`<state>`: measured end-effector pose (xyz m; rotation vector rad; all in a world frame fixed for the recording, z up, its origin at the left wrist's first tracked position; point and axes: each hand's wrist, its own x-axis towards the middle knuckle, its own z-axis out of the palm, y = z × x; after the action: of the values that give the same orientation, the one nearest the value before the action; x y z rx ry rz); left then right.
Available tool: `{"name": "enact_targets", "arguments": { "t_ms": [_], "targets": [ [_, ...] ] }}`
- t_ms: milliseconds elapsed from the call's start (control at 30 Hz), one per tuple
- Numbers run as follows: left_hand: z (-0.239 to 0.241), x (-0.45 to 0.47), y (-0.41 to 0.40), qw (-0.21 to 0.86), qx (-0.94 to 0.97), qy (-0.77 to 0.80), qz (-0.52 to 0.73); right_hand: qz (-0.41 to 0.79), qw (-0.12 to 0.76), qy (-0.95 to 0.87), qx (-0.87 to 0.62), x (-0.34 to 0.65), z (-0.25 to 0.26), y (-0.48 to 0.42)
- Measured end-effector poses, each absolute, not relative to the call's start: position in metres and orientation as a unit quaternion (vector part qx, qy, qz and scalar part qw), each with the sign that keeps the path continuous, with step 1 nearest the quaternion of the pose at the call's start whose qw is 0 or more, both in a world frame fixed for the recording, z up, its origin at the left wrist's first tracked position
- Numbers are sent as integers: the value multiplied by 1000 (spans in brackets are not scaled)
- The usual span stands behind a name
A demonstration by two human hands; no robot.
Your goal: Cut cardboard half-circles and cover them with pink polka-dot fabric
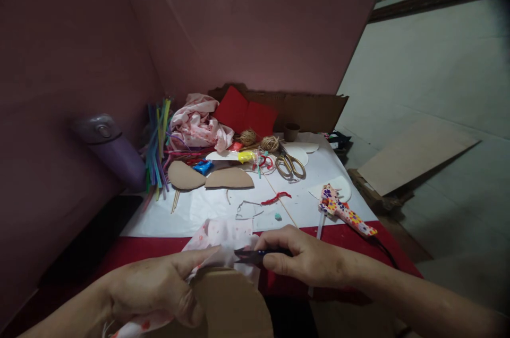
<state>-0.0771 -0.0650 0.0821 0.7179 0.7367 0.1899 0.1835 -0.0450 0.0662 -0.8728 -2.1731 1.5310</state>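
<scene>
My left hand is closed on a piece of pink-spotted white fabric and the brown cardboard piece with a rounded edge beneath it. The cloth drapes over the far edge of the cardboard, and more of it hangs under my left wrist. In my right hand is a pair of small dark thread snips. Their pointed blades are apart and aim left at the cloth, close to my left fingertips. Whether the blades touch the fabric, I cannot tell.
Ahead on the white sheet lie cardboard shapes, gold-handled scissors, twine balls and a red pipe cleaner. A flowered glue gun rests at right. Pipe cleaners and a purple bottle stand left.
</scene>
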Motion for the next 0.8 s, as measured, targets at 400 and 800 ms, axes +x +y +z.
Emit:
{"name": "enact_targets", "arguments": {
  "t_ms": [400, 800],
  "targets": [
    [86, -73, -64, 868, 338, 354, 80, 488, 153, -796, -323, 177, 81, -43],
    [87, -72, -61, 864, 337, 366, 77, 457, 190, -797, -345, 177, 74, -47]
  ]
}}
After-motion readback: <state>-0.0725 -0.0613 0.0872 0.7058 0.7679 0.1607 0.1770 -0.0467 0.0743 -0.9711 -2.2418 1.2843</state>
